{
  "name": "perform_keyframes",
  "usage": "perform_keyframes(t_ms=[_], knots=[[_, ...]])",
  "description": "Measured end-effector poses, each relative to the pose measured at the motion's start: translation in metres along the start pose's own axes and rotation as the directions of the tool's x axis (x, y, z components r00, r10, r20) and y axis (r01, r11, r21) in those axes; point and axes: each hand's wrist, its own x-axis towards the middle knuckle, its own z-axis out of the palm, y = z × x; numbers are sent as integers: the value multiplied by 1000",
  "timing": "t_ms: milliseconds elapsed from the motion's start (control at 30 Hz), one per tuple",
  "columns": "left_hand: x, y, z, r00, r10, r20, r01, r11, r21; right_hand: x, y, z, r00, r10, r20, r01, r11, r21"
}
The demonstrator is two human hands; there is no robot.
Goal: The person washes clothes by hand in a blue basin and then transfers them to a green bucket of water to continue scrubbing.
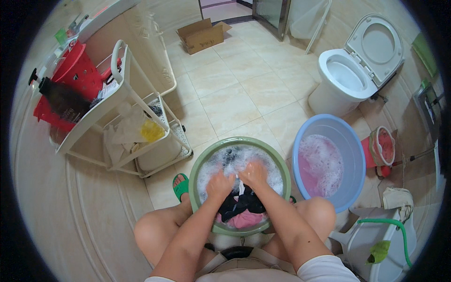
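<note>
A green basin (287,181) full of foamy water stands on the floor between my knees. My left hand (221,183) and my right hand (253,173) are close together over the suds, both curled, their fingers partly blurred. Between them runs a black garment (242,205) with a white part, which both seem to grip. Nearest me in the basin lies a pink cloth (245,219). Some dark cloth (230,155) also shows through the foam at the far side.
To the right stands a blue basin (361,174) with pinkish, foamy water. Behind it are a toilet (336,96) with its lid up and a red bucket (369,152). A cream trolley (134,101) stands left; a cardboard box (204,40) lies far off. A green hose (399,225) hangs at right.
</note>
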Motion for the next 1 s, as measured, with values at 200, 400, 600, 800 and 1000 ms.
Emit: perform_keyframes(t_ms=[200,400,600,800,1000], knots=[[24,-17,4,995,-13,-94,-3,986,-169,8,-2,-1,977,-110,-183,114,993,13],[28,-27,-1,986,23,-167,-102,871,-480,-3,-9,-17,921,-260,-290,274,962,9],[-7,0,-43,939,66,-339,-269,753,-600,-12,-19,-53,816,-414,-403,456,890,9],[-60,18,-82,915,232,-330,-403,574,-713,-34,-34,-109,743,-508,-436,614,777,141],[-90,8,-76,645,658,-389,-746,653,-133,-54,-28,-138,949,-292,119,259,937,235]])
